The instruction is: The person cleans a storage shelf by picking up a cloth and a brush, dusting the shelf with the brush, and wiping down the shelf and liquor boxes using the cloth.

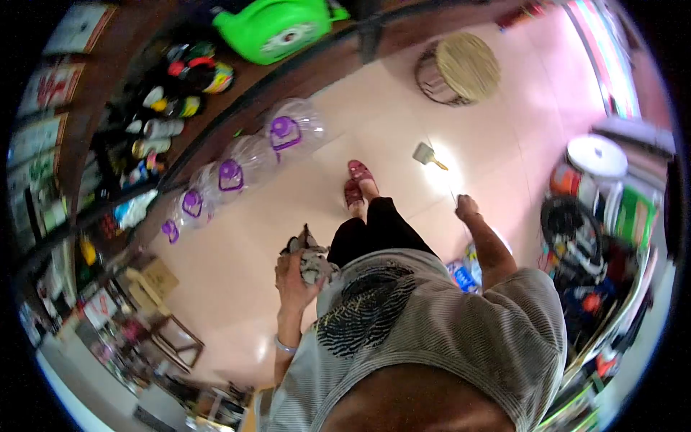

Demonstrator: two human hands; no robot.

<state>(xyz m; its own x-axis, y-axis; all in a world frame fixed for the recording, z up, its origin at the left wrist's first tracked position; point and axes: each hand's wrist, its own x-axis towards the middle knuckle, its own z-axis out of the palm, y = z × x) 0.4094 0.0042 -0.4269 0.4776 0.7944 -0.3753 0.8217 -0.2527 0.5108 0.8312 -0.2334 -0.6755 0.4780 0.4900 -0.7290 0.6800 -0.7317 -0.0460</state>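
Note:
My left hand (291, 284) is closed around a crumpled grey cloth (314, 266) with dark edges, held beside my left thigh. My right hand (467, 207) is a fist out to the right. A thin pale line, cord or rod, runs from it toward a flat brush (425, 153). Grey bristles and a short yellow-brown handle make up the brush, seen over the tiled floor beside a bright glare. Whether the line joins the brush, and whether the brush touches the floor, I cannot tell.
Large clear bottles with purple caps (231, 175) line the shelf at left. A round woven stool (468, 68) stands ahead. To the right are a white-lidded bucket (597, 156) and a black wheel-like object (572, 229). A small wooden stool (177, 344) sits at lower left.

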